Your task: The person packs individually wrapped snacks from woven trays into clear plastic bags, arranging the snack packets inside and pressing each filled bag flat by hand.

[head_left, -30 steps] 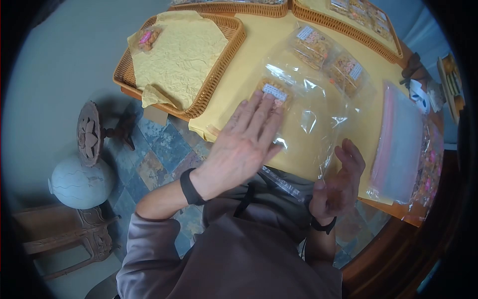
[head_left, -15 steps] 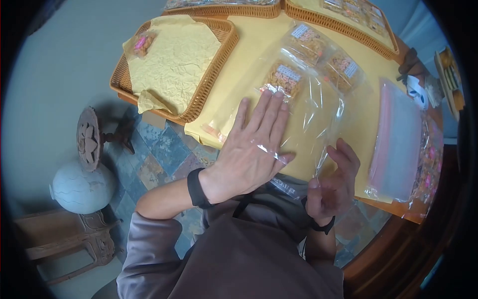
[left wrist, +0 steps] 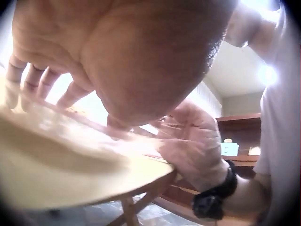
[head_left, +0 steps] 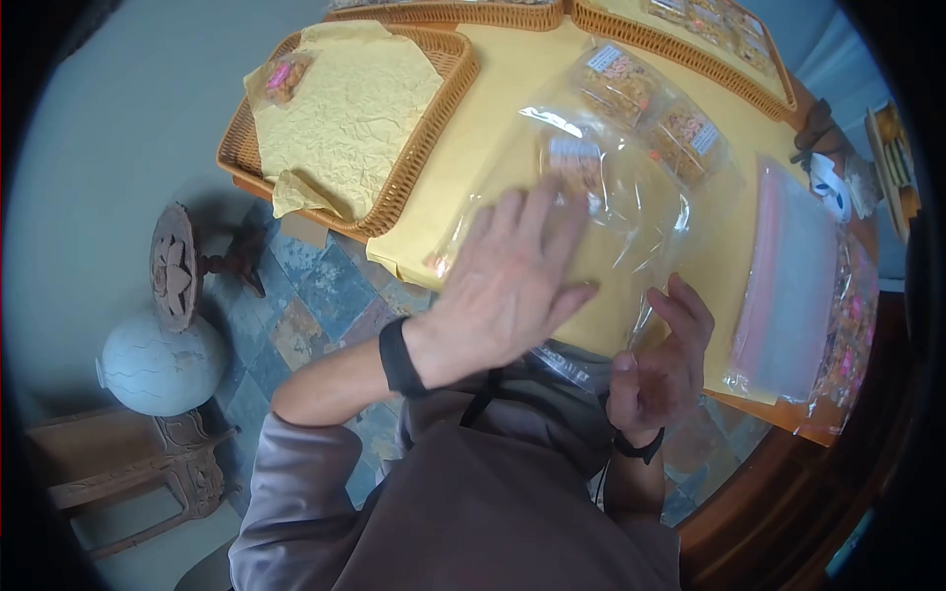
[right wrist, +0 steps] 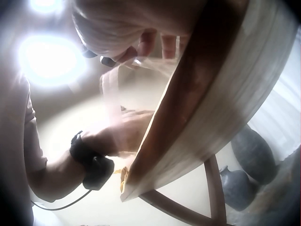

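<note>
A large clear plastic bag (head_left: 611, 231) lies on the yellow-covered table, with a labelled snack packet (head_left: 576, 163) under its film. My left hand (head_left: 493, 291) is spread over the bag's near part, fingers extended, tips just below that packet. Thumb and curled fingers of my right hand (head_left: 670, 369) hold the bag's near right edge. In the right wrist view, film (right wrist: 162, 66) reaches the fingers of my right hand (right wrist: 136, 28). My left hand (left wrist: 122, 56) looms above the table in the left wrist view. Two more labelled packets (head_left: 616, 87) (head_left: 685, 143) lie beyond the bag's middle.
A wicker basket (head_left: 429, 128) lined with crumpled yellow paper holds one small packet, at the left. More baskets (head_left: 690, 54) with packets line the far edge. At the right lies a stack of clear, pink-edged bags (head_left: 793, 286), beside a patterned plastic pile (head_left: 849, 325).
My left hand has slid off the nearest packet toward me, then shifted slightly right. That packet now lies a little farther up and right, and the film has changed shape. My right hand has barely moved.
</note>
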Action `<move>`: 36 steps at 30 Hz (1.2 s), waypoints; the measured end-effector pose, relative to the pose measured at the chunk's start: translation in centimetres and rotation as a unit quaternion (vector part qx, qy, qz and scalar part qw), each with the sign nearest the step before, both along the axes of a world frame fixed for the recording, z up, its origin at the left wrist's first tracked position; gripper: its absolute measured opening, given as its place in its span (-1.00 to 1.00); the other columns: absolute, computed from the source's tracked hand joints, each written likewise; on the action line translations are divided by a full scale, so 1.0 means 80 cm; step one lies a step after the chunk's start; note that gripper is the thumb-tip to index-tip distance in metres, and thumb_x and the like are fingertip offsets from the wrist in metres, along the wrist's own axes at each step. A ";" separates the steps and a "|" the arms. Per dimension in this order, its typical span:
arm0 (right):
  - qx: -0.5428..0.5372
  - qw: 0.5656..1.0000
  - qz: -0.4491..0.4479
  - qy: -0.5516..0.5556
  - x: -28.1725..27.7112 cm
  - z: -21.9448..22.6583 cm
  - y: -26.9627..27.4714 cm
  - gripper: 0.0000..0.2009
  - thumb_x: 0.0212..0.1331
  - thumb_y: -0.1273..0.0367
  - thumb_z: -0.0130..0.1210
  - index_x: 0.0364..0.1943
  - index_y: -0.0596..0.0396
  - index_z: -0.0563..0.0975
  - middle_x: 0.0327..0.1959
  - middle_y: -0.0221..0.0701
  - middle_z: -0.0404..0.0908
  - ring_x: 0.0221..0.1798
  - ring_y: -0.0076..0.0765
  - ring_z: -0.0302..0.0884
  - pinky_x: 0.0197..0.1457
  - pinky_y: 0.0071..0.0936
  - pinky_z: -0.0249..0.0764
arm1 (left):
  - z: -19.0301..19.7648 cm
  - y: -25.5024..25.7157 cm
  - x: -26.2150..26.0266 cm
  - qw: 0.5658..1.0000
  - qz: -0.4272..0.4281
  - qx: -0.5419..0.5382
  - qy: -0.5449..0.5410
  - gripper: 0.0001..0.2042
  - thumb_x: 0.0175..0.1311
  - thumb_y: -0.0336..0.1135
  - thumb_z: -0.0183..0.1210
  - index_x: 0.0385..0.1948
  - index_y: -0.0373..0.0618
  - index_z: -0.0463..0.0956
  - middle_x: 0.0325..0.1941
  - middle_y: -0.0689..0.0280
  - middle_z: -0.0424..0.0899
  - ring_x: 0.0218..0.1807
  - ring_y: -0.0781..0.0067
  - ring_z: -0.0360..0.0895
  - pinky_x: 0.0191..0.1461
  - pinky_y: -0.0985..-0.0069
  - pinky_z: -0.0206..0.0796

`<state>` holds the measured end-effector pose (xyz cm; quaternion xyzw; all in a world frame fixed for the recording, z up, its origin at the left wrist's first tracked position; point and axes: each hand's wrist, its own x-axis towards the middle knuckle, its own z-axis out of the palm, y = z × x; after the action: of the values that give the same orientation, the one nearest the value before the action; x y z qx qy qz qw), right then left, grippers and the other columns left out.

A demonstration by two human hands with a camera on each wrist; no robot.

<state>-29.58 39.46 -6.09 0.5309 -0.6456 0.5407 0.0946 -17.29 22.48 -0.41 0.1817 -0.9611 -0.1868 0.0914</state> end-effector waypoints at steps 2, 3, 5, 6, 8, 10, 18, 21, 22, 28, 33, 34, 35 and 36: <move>-0.002 1.000 0.000 0.001 0.000 0.001 0.000 -0.81 0.17 0.41 0.19 -0.51 0.08 0.42 0.03 -0.07 0.69 0.23 0.31 0.53 0.28 0.13 0.50 | -0.007 0.012 -0.003 0.999 -0.014 0.022 0.027 -0.31 0.26 -0.18 0.34 0.32 -0.45 0.29 0.32 -0.20 0.30 0.25 -0.30 0.37 0.33 -0.03 0.28; -0.005 1.000 0.004 0.001 0.001 0.001 -0.001 -0.82 0.17 0.42 0.19 -0.51 0.08 0.42 0.03 -0.07 0.69 0.23 0.31 0.53 0.28 0.12 0.50 | -0.010 0.016 -0.005 0.997 -0.024 0.043 0.054 -0.35 0.25 -0.24 0.34 0.29 -0.44 0.31 0.25 -0.17 0.32 0.17 -0.25 0.41 0.25 0.00 0.32; -0.004 1.000 0.003 -0.001 0.001 0.001 -0.002 -0.81 0.16 0.42 0.19 -0.50 0.08 0.42 0.04 -0.07 0.69 0.24 0.32 0.53 0.28 0.12 0.49 | -0.013 0.010 -0.015 0.994 -0.025 0.071 0.082 -0.37 0.23 -0.34 0.33 0.29 -0.45 0.31 0.24 -0.17 0.33 0.17 -0.26 0.43 0.26 0.09 0.36; -0.004 1.000 -0.001 -0.001 0.001 0.002 -0.002 -0.81 0.16 0.41 0.19 -0.50 0.08 0.42 0.04 -0.07 0.69 0.24 0.32 0.52 0.28 0.11 0.48 | -0.016 0.005 -0.021 0.989 -0.034 0.110 0.088 -0.38 0.23 -0.37 0.31 0.30 -0.46 0.30 0.26 -0.19 0.32 0.18 -0.25 0.42 0.27 0.11 0.36; -0.004 1.000 0.001 -0.002 0.001 0.001 -0.001 -0.82 0.15 0.42 0.19 -0.50 0.08 0.41 0.04 -0.07 0.69 0.24 0.32 0.52 0.28 0.11 0.47 | -0.019 0.005 -0.030 0.983 -0.043 0.148 0.095 -0.38 0.24 -0.40 0.29 0.31 -0.47 0.29 0.27 -0.20 0.31 0.20 -0.24 0.41 0.28 0.14 0.36; -0.005 1.000 0.000 -0.003 0.001 0.000 -0.001 -0.82 0.14 0.43 0.19 -0.50 0.08 0.41 0.05 -0.07 0.69 0.24 0.32 0.52 0.28 0.11 0.46 | -0.020 0.008 -0.038 0.990 0.012 0.081 0.119 -0.38 0.24 -0.42 0.26 0.33 -0.47 0.28 0.34 -0.27 0.26 0.19 -0.25 0.39 0.29 0.16 0.36; -0.009 1.000 0.005 -0.002 0.000 0.000 -0.002 -0.86 0.12 0.44 0.18 -0.48 0.08 0.43 0.05 -0.11 0.68 0.23 0.29 0.52 0.27 0.08 0.49 | -0.021 0.014 -0.039 0.998 -0.010 0.008 0.055 -0.33 0.29 -0.27 0.26 0.33 -0.56 0.25 0.44 -0.36 0.16 0.18 -0.24 0.36 0.30 0.08 0.34; -0.007 1.000 0.011 -0.002 -0.001 0.000 -0.002 -0.85 0.14 0.44 0.18 -0.47 0.07 0.42 0.06 -0.12 0.68 0.23 0.28 0.53 0.28 0.10 0.50 | -0.028 0.007 -0.048 0.998 0.041 -0.029 0.044 -0.28 0.32 -0.14 0.26 0.34 -0.57 0.23 0.45 -0.37 0.13 0.20 -0.25 0.36 0.31 0.05 0.33; -0.008 1.000 0.010 -0.002 -0.001 0.000 -0.002 -0.85 0.14 0.44 0.18 -0.47 0.07 0.42 0.06 -0.12 0.68 0.23 0.28 0.53 0.28 0.10 0.50 | -0.031 0.005 -0.051 0.994 0.080 -0.048 0.061 -0.25 0.33 -0.08 0.25 0.34 -0.57 0.22 0.46 -0.37 0.12 0.21 -0.26 0.35 0.31 0.03 0.33; 0.003 1.000 0.013 -0.005 -0.002 0.001 -0.001 -0.82 0.19 0.43 0.19 -0.48 0.06 0.41 0.08 -0.13 0.67 0.23 0.29 0.53 0.29 0.13 0.50 | -0.024 0.011 -0.041 0.997 0.037 -0.040 0.056 -0.17 0.32 -0.04 0.24 0.40 -0.59 0.11 0.48 -0.38 0.08 0.32 -0.34 0.29 0.37 0.03 0.30; 0.011 1.000 0.023 0.004 -0.002 0.003 -0.004 -0.83 0.15 0.45 0.19 -0.48 0.07 0.41 0.09 -0.11 0.67 0.24 0.29 0.53 0.29 0.13 0.50 | -0.024 -0.005 -0.040 0.999 0.020 -0.017 0.046 -0.14 0.30 -0.05 0.26 0.42 -0.57 0.08 0.51 -0.37 0.06 0.45 -0.36 0.19 0.44 0.04 0.23; 0.011 1.000 0.023 0.005 -0.002 0.003 -0.003 -0.83 0.15 0.45 0.19 -0.48 0.07 0.41 0.09 -0.11 0.67 0.24 0.29 0.53 0.29 0.13 0.50 | -0.023 -0.007 -0.040 0.999 0.006 -0.030 0.041 -0.13 0.29 -0.05 0.27 0.43 -0.56 0.07 0.52 -0.37 0.04 0.50 -0.37 0.14 0.47 0.04 0.20; 0.012 1.000 0.023 0.003 -0.002 0.003 -0.002 -0.83 0.15 0.45 0.19 -0.48 0.07 0.41 0.09 -0.11 0.67 0.24 0.29 0.53 0.29 0.13 0.50 | -0.024 -0.007 -0.038 0.999 0.005 -0.030 0.042 -0.13 0.29 -0.05 0.27 0.43 -0.56 0.07 0.52 -0.37 0.04 0.50 -0.37 0.14 0.47 0.04 0.20; 0.013 1.000 0.023 0.000 -0.003 0.003 -0.002 -0.84 0.14 0.45 0.19 -0.48 0.07 0.41 0.09 -0.11 0.67 0.24 0.29 0.53 0.29 0.13 0.50 | -0.025 -0.008 -0.034 0.999 -0.006 -0.033 0.033 -0.13 0.30 -0.05 0.26 0.44 -0.55 0.06 0.54 -0.36 0.01 0.54 -0.37 0.08 0.49 0.03 0.17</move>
<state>-29.82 39.28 -5.88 0.5467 -0.6406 0.5340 0.0754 -20.04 21.87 -2.42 0.1662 -0.9643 -0.1617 0.1278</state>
